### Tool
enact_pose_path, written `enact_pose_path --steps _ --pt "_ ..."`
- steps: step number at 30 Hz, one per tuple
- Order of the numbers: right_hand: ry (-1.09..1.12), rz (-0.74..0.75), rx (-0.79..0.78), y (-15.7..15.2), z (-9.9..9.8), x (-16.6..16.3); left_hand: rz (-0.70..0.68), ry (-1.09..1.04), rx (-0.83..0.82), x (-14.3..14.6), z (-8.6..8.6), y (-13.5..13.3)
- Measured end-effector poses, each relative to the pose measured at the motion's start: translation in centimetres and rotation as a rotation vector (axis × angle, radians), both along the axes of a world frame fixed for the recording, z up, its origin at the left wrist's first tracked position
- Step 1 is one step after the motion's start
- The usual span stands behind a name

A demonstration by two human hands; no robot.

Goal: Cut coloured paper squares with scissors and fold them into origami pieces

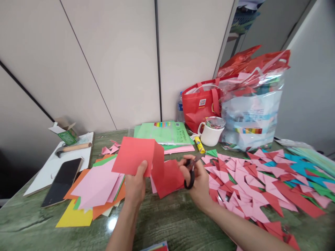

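A folded sheet of red paper (136, 153) is gripped near its lower edge by my left hand (137, 183), thumb in front. Its crease stands upright, with one flap angled away to the right. In my right hand (200, 186) is a pair of black-handled scissors (190, 177), the blades pointing up and to the right, apart from the folded sheet. Between my hands, more red paper (172, 177) lies on the green table (162, 226), partly hidden behind the flap.
Colored paper sheets (95, 186), a phone (62, 181) and a hammer (75, 148) lie left. Cut pink and red pieces (243, 177) cover the right side. Behind stand a white mug (210, 134), a glue stick (199, 144), a red bag (200, 108) and a filled plastic bag (253, 111).
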State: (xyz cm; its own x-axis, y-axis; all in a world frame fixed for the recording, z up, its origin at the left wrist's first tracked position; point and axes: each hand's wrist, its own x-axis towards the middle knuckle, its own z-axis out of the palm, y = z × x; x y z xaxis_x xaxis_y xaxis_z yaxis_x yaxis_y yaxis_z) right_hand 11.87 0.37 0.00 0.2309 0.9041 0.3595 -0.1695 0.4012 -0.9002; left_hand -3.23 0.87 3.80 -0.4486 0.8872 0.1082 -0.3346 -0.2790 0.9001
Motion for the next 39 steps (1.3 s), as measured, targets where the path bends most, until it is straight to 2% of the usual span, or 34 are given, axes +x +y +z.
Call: enact_pose_path --steps 2,4,6,9,11,14,18,23,27,30,32,34,37,39 --pt "-0.011 -0.135 0.026 0.7 0.2 0.3 -0.188 0.043 -0.065 -0.7 0.1 -0.4" --pt "0.009 -0.141 0.029 1.2 0.2 0.5 -0.376 0.083 -0.134 -1.5 0.2 -0.8" --pt "0.095 -0.022 -0.018 1.4 -0.1 0.6 -0.542 0.117 -0.196 -2.2 0.3 -1.1" --pt "0.219 0.214 -0.185 1.4 -0.5 0.5 -0.734 0.127 -0.299 -2.9 0.5 -1.1" --pt "0.227 0.319 -0.299 1.3 -0.7 0.5 -0.796 0.118 -0.373 -3.2 0.5 -1.1" --pt "0.246 0.485 -0.423 1.4 -0.7 0.5 -0.817 0.117 -0.421 -3.7 0.5 -1.0" --pt "0.355 0.679 -0.463 1.7 -0.6 0.7 -0.889 0.17 -0.416 -4.0 0.9 -1.1" --pt "0.369 0.78 -0.442 1.7 -0.9 0.6 -1.134 0.202 -0.516 -3.7 1.6 -1.4" --pt "0.427 0.762 -0.528 1.7 -1.1 0.7 -1.161 0.202 -0.526 -3.9 1.3 -1.4" --pt "0.438 0.782 -0.503 1.7 -0.9 0.8 -1.248 0.201 -0.549 -4.0 0.9 -1.2" --pt "0.44 0.81 -0.49 1.6 -0.7 0.8 -1.247 0.158 -0.457 -3.9 0.8 -1.0" --pt "0.492 0.803 -0.528 1.6 -0.7 0.9 -1.131 0.042 -0.28 -3.6 0.7 -0.6" --pt "0.659 0.708 -0.619 1.8 -0.9 1.0 -0.745 -0.053 -0.108 -2.7 0.4 -0.1" --pt "0.758 0.652 -0.628 2.0 -1.0 1.1 -0.444 0.056 -0.092 -1.9 0.1 0.0"
